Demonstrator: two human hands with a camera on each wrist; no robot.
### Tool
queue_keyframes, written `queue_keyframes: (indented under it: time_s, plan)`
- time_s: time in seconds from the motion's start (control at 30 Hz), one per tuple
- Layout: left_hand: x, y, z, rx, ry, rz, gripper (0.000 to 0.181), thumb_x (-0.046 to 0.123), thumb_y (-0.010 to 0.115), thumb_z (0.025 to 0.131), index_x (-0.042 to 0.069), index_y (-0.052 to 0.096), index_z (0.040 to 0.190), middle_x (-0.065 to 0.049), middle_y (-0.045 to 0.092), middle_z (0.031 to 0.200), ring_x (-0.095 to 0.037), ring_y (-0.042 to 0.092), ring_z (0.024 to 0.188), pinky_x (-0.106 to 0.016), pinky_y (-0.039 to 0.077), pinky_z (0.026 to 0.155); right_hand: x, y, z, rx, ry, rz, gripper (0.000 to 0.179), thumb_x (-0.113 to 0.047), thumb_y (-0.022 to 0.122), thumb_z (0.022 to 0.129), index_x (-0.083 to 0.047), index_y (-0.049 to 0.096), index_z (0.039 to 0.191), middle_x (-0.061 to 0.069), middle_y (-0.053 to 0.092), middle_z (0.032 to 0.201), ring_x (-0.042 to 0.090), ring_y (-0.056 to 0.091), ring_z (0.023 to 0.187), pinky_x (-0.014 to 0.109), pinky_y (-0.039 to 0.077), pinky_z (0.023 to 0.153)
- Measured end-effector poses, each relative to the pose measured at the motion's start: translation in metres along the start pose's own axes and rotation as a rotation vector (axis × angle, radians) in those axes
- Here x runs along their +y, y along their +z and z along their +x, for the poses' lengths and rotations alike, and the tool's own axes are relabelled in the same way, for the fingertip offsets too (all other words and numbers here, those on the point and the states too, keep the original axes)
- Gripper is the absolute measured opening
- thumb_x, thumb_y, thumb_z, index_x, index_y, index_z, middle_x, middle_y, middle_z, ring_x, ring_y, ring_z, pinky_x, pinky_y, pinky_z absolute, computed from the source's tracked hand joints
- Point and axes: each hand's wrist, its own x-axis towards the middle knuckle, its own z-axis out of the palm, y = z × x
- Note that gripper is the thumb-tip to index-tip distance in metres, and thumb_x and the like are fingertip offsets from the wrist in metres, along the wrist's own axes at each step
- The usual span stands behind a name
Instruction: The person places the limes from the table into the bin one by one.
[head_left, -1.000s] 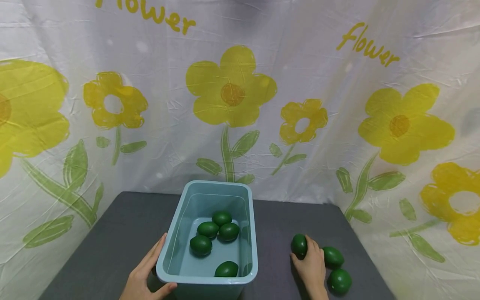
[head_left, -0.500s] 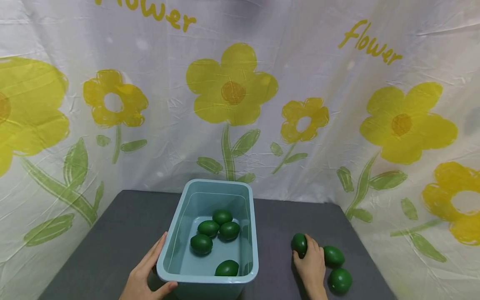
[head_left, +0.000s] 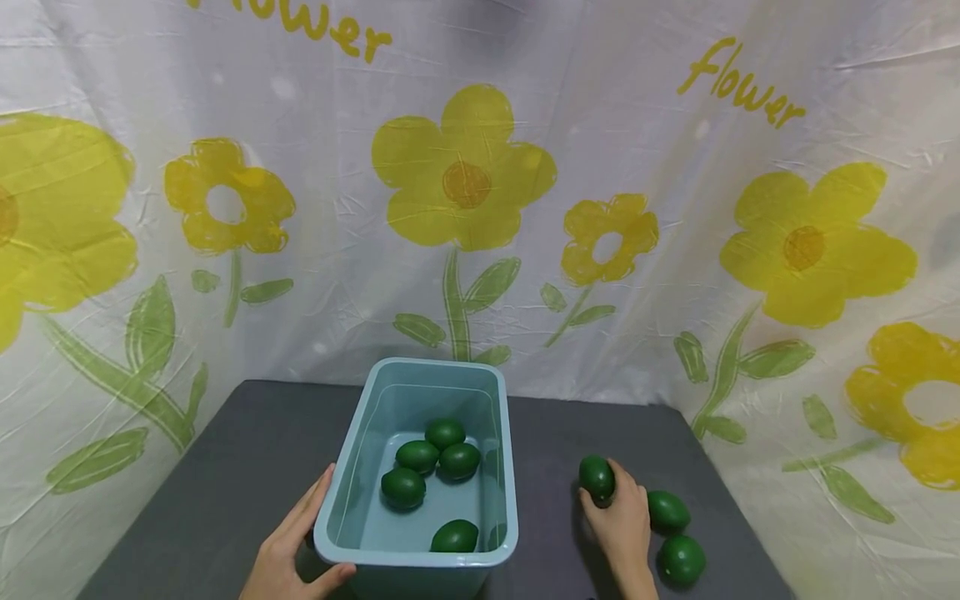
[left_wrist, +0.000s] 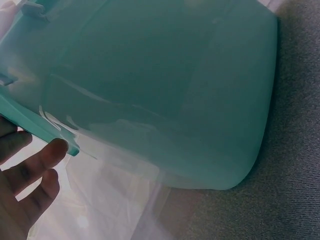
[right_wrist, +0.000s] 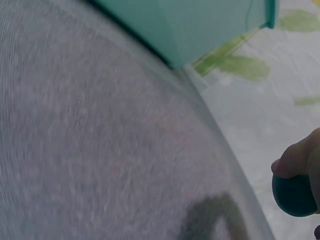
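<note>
In the head view a light blue plastic bin (head_left: 420,557) holds several dark green limes (head_left: 403,488). My left hand (head_left: 288,546) holds the bin's near left corner, thumb at the front rim and fingers along the left side. From the left wrist view, those fingertips (left_wrist: 56,150) touch the rim. To the right of the bin, my right hand (head_left: 622,521) grips a green lime (head_left: 596,477) between thumb and fingers. The right wrist view has this lime (right_wrist: 294,196) at its right edge, partly covered by the hand.
Two more limes lie right of my right hand, one farther back (head_left: 667,512) and one nearer (head_left: 682,560). The dark grey tabletop (head_left: 547,450) ends at a white curtain (head_left: 322,275) printed with yellow flowers.
My right hand and its lime have risen slightly and shifted a little left. The left hand and the bin have stayed in place.
</note>
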Motion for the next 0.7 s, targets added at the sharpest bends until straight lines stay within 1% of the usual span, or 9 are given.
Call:
queue_keyframes:
  time_s: [0.07, 0.2, 0.3, 0.37, 0.43, 0.5, 0.57, 0.6, 0.7]
  plan:
    - [-0.001, 0.001, 0.000, 0.002, 0.000, 0.002, 0.112, 0.024, 0.098, 0.073, 0.021, 0.038, 0.167, -0.018, 0.050, 0.161, 0.020, 0.031, 0.135, -0.002, 0.036, 0.097, -0.005, -0.003, 0.000, -0.002, -0.001, 0.020, 0.067, -0.018, 0.089, 0.081, 0.002, 0.064, 0.140, 0.027, 0.069, 0.131, 0.041, 0.063, 0.100, 0.060, 0.054, 0.083]
    - [-0.002, 0.001, -0.002, -0.005, -0.015, 0.011, 0.112, 0.026, 0.098, 0.074, 0.026, 0.035, 0.168, -0.014, 0.048, 0.162, 0.021, 0.031, 0.135, -0.004, 0.041, 0.095, -0.013, -0.006, -0.001, -0.030, 0.015, 0.045, 0.068, -0.022, 0.090, 0.083, 0.001, 0.063, 0.141, 0.025, 0.070, 0.132, 0.039, 0.063, 0.100, 0.059, 0.054, 0.083]
    - [-0.002, -0.001, -0.003, -0.018, -0.030, 0.017, 0.112, 0.028, 0.096, 0.076, 0.030, 0.033, 0.168, -0.013, 0.048, 0.162, 0.022, 0.031, 0.134, -0.012, 0.050, 0.092, -0.018, -0.008, -0.002, -0.039, 0.030, 0.059, 0.067, -0.023, 0.090, 0.084, 0.001, 0.064, 0.141, 0.025, 0.070, 0.131, 0.038, 0.063, 0.099, 0.058, 0.054, 0.081]
    - [-0.001, -0.001, -0.004, -0.026, -0.038, 0.019, 0.111, 0.029, 0.096, 0.077, 0.030, 0.033, 0.168, -0.013, 0.049, 0.162, 0.023, 0.030, 0.134, -0.017, 0.053, 0.090, -0.022, -0.010, -0.003, -0.034, 0.039, 0.073, 0.066, -0.024, 0.090, 0.084, 0.000, 0.065, 0.140, 0.024, 0.071, 0.127, 0.036, 0.064, 0.095, 0.055, 0.054, 0.077]
    - [0.000, -0.001, -0.005, -0.030, -0.043, 0.024, 0.111, 0.030, 0.095, 0.077, 0.030, 0.033, 0.168, -0.014, 0.049, 0.162, 0.024, 0.030, 0.133, -0.025, 0.057, 0.089, -0.027, -0.011, -0.004, -0.028, 0.052, 0.095, 0.065, -0.024, 0.090, 0.084, -0.001, 0.066, 0.140, 0.021, 0.073, 0.114, 0.032, 0.062, 0.088, 0.048, 0.052, 0.071]
    - [0.000, -0.001, -0.005, -0.030, -0.044, 0.029, 0.110, 0.030, 0.095, 0.077, 0.029, 0.033, 0.168, -0.013, 0.050, 0.161, 0.024, 0.030, 0.132, -0.028, 0.058, 0.088, -0.032, -0.011, -0.004, -0.020, 0.062, 0.116, 0.064, -0.025, 0.090, 0.085, -0.002, 0.066, 0.139, 0.017, 0.071, 0.099, 0.027, 0.057, 0.079, 0.040, 0.046, 0.066]
    - [0.000, -0.001, -0.004, -0.025, -0.043, 0.035, 0.110, 0.030, 0.095, 0.077, 0.028, 0.034, 0.168, -0.014, 0.050, 0.161, 0.023, 0.030, 0.132, -0.028, 0.059, 0.088, -0.037, -0.010, -0.005, -0.008, 0.070, 0.141, 0.064, -0.026, 0.089, 0.084, -0.002, 0.066, 0.139, 0.013, 0.065, 0.088, 0.022, 0.050, 0.074, 0.035, 0.039, 0.064]
    - [0.000, 0.000, -0.004, -0.025, -0.046, 0.040, 0.109, 0.030, 0.095, 0.077, 0.028, 0.034, 0.168, -0.014, 0.050, 0.161, 0.023, 0.030, 0.132, -0.028, 0.058, 0.088, -0.039, -0.010, -0.006, -0.005, 0.075, 0.152, 0.063, -0.026, 0.089, 0.084, -0.002, 0.067, 0.138, 0.011, 0.062, 0.084, 0.020, 0.046, 0.073, 0.034, 0.037, 0.064]
    - [-0.001, 0.000, -0.003, -0.030, -0.058, 0.051, 0.109, 0.031, 0.095, 0.079, 0.029, 0.033, 0.168, -0.013, 0.051, 0.161, 0.021, 0.033, 0.132, -0.028, 0.059, 0.087, -0.045, -0.009, -0.008, 0.013, 0.074, 0.184, 0.062, -0.026, 0.089, 0.084, -0.001, 0.068, 0.137, 0.010, 0.059, 0.081, 0.017, 0.043, 0.071, 0.033, 0.034, 0.064]
